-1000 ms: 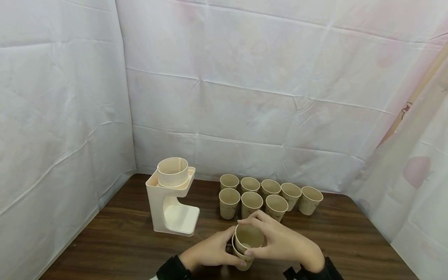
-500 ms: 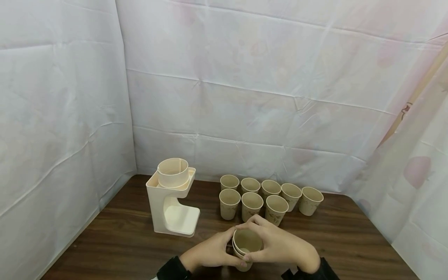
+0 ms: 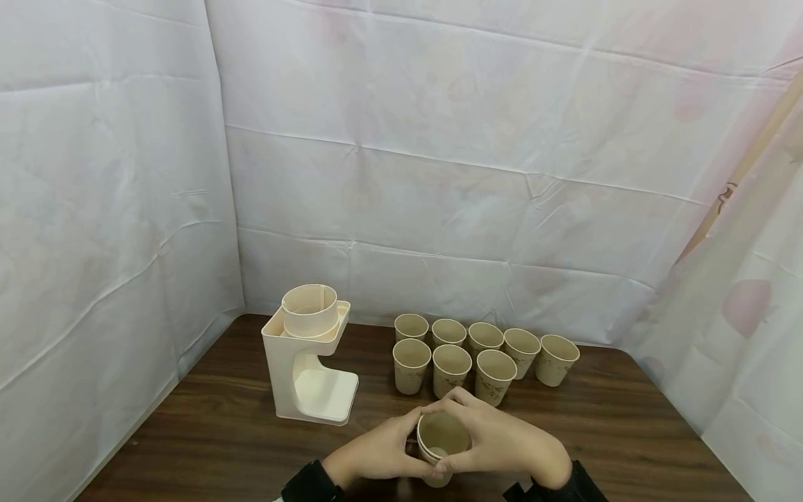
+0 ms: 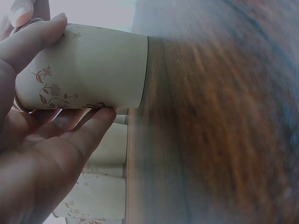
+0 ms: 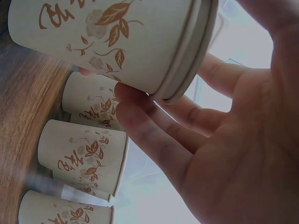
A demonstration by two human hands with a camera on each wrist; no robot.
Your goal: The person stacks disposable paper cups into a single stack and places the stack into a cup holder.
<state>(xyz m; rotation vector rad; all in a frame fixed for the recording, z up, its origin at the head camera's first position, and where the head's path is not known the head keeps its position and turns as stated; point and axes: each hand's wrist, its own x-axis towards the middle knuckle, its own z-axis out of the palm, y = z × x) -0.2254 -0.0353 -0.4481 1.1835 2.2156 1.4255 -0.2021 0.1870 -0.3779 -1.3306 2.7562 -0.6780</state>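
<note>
Two beige paper cups, one nested inside the other, stand upright near the table's front edge, printed with brown flowers. My left hand grips the outer cup from the left; in the left wrist view its thumb and fingers lie on opposite sides of the cup wall. From the right, my right hand holds the upper rim between thumb and fingers. Two rims sit close together in the right wrist view. The cups' base appears to rest on the table in the left wrist view.
Several more paper cups stand upright in two rows behind the hands, with one cup at the right end. A cream plastic stand with a round ring on top is at the left. White cloth hangs around the dark wooden table.
The inner cup has gone down into the outer one, so their rims are now closer together. My right hand has moved slightly left and down with it; the left hand has barely moved.
</note>
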